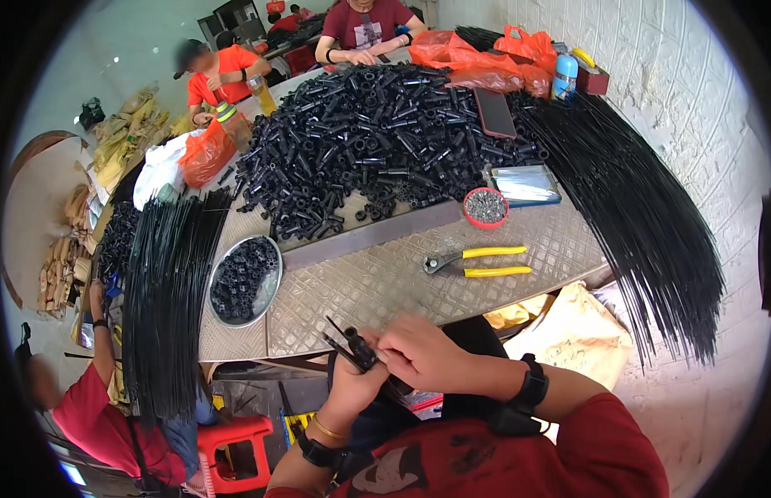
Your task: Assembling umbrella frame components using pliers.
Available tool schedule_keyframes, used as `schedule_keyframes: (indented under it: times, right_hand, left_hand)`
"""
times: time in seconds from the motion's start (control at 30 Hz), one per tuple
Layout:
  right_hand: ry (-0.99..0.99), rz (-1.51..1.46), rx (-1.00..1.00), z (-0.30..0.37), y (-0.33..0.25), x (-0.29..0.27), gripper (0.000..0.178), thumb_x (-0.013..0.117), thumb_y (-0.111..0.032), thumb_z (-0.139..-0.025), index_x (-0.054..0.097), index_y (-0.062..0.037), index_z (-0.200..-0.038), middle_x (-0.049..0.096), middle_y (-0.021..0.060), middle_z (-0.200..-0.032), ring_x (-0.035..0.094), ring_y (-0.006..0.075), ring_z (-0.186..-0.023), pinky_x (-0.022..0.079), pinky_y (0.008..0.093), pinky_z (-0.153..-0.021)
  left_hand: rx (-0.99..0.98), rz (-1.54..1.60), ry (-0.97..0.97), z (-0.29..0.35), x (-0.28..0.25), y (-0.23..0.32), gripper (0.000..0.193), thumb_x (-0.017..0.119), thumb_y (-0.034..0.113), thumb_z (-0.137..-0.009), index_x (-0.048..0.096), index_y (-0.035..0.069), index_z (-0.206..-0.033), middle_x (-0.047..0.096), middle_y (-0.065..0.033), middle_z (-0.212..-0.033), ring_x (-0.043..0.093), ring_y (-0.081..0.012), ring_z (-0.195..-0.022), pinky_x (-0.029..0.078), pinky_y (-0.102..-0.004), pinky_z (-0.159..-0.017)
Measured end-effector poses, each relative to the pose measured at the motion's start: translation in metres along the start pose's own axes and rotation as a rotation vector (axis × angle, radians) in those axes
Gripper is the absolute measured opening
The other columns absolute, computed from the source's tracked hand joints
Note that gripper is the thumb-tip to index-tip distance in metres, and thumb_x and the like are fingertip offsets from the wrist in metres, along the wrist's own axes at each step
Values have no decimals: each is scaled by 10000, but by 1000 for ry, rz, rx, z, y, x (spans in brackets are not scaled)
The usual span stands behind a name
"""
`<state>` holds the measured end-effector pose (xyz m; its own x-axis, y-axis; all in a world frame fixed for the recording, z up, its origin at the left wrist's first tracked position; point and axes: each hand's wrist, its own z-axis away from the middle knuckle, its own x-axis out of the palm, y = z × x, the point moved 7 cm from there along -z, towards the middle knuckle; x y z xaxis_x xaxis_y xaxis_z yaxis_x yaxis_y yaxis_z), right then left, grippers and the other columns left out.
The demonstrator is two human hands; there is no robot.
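My left hand (352, 388) is closed around a black tubular plastic part (358, 344) close to my body, below the table's near edge. Thin black rods or tubes stick up beside it from the same grip. Against that part my right hand (419, 353) is pinched, its fingertips together; whatever is between them is too small to make out. Beyond my hands, pliers (435, 264) with yellow handles lie on the table. A metal bowl (275, 289) of small black rings stands to the left. A red dish (486, 226) holds small silvery metal pieces.
A big heap of black tubular parts (361, 133) covers the table's far half, behind a grey bar (377, 233). Bundles of long black rods hang off the left (165, 299) and right (643, 224) edges. A phone (495, 114) lies on the heap. Other people sit around; a red stool (236, 444) stands left.
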<state>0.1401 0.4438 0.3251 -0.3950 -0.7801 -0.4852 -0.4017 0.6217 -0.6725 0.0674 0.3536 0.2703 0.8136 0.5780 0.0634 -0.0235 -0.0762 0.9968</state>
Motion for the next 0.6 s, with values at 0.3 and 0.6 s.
schedule_keyframes:
  times: [0.3, 0.6]
  right_hand:
    - [-162, 791, 39, 6, 56, -125, 266, 654, -298, -783, 593, -76, -917, 541, 92, -992, 488, 291, -977, 404, 415, -847]
    - [-348, 924, 2, 8, 79, -123, 293, 674, -304, -756, 603, -43, -869, 529, 82, -957, 500, 277, -948, 407, 390, -829]
  left_hand:
    - [56, 82, -30, 0, -6, 31, 300, 579, -123, -704, 398, 77, -835, 439, -54, -871, 450, -100, -639, 389, -221, -551]
    - [38, 152, -20, 15, -7, 32, 275, 678, -35, -792, 432, 81, -836, 461, 0, -794, 428, -76, -732, 386, -221, -654]
